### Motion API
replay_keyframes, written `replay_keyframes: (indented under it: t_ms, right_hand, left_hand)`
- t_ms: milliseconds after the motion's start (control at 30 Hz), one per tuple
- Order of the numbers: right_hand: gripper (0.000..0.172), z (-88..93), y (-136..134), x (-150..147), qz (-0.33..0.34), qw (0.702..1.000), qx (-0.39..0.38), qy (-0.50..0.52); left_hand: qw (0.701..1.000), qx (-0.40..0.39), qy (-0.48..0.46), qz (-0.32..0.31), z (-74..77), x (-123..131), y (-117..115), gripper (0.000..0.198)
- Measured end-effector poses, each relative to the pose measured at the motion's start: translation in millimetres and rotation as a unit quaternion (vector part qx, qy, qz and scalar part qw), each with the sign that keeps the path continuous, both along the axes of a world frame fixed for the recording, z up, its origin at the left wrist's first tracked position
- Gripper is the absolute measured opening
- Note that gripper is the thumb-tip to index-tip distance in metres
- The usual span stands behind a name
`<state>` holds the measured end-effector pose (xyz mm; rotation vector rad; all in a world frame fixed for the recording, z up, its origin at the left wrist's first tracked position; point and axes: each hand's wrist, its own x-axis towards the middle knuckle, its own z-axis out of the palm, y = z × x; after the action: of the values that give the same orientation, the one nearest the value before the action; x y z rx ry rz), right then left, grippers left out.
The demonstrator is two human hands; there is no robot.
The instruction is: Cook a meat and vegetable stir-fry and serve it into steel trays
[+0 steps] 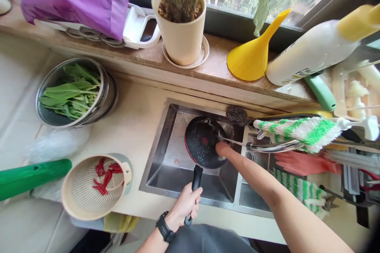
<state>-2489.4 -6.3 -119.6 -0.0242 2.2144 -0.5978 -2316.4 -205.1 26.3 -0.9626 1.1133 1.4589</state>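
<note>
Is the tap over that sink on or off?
On: a thin stream of water runs from the tap into the frying pan, near the right hand.

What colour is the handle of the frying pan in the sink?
Black; the handle, held by the left hand, shows best in the head view.

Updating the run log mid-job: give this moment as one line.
left hand: grips black handle | right hand: over frying pan | frying pan: in sink | faucet: running
</note>
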Motion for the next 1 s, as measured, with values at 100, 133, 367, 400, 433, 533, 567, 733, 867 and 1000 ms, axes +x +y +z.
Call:
replay_keyframes:
  t_ms: [100, 133, 367, 400, 433, 533, 567, 733, 867, 1000]
  right_hand:
    - [0.025, 18.2, -9, 29, 0.093, 0.993, -0.036, -0.055]
    - [0.018, 22.0, -17, 34, 0.120, 0.989, -0.051, -0.065]
    - [0.032, 2.0, -106, -2, 0.153, 0.979, -0.113, 0.067]
    - [0.034, -6.3, -109, -14, 0.145, 0.980, -0.103, 0.088]
    - [0.035, -14.7, -106, -27, 0.136, 0.981, -0.088, 0.104]
    - [0.039, -33.7, -67, -52, 0.105, 0.986, -0.022, 0.127]
    - [0.040, -35.6, -50, -52, 0.097, 0.987, 0.002, 0.126]
    - [0.036, -9.7, -7, 12, 0.129, 0.986, 0.043, 0.100]
    - [0.022, 7.3, -48, 54, 0.188, 0.975, -0.039, 0.113]
    - [0.027, -7.8, -80, 4, 0.158, 0.978, -0.072, 0.118]
  left_hand:
    - [1.000, 0.000, 0.016, -0.007, -2.9, 4, 1, 0.050]
    - [1.000, -0.003, 0.020, -0.011, -3.9, 4, 1, 0.048]
    - [0.999, -0.032, 0.021, -0.036, -9.5, 4, 0, 0.042]
    - [0.999, -0.030, 0.019, -0.036, -10.0, 4, -1, 0.042]
    - [0.999, -0.027, 0.019, -0.036, -10.6, 4, -1, 0.043]
    - [0.999, -0.019, 0.018, -0.031, -11.6, 5, -2, 0.045]
    - [0.999, -0.016, 0.017, -0.029, -11.7, 5, -2, 0.046]
    - [1.000, -0.005, 0.014, -0.023, -11.2, 9, 0, 0.050]
    - [0.999, -0.011, 0.021, -0.030, -12.7, 10, 1, 0.052]
    - [0.999, -0.019, 0.015, -0.034, -13.0, 9, 0, 0.053]
